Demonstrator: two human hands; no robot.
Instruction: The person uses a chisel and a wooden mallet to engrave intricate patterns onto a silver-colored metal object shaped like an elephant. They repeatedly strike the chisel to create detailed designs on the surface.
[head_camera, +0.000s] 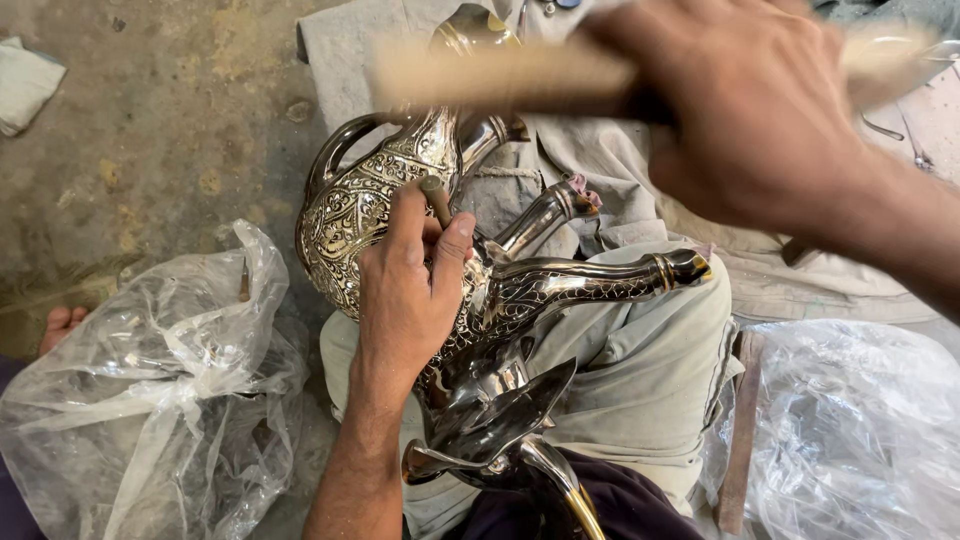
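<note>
An engraved silver and gold metal pitcher (365, 205) with a long curved spout (600, 280) lies across my lap. My left hand (410, 290) rests on its body and pinches a thin metal punch (436, 198) upright against the engraved surface. My right hand (755, 115) is raised above it, blurred by motion, gripping a pale wooden mallet (480, 75). The pitcher's shiny lid and handle end (500, 425) point toward me.
A crumpled clear plastic bag (160, 390) lies on the left, another plastic bag (850, 430) on the right. A grey cloth (620, 150) covers the ground ahead. A bare foot (62, 325) shows at the left edge. The concrete floor (150, 130) is stained.
</note>
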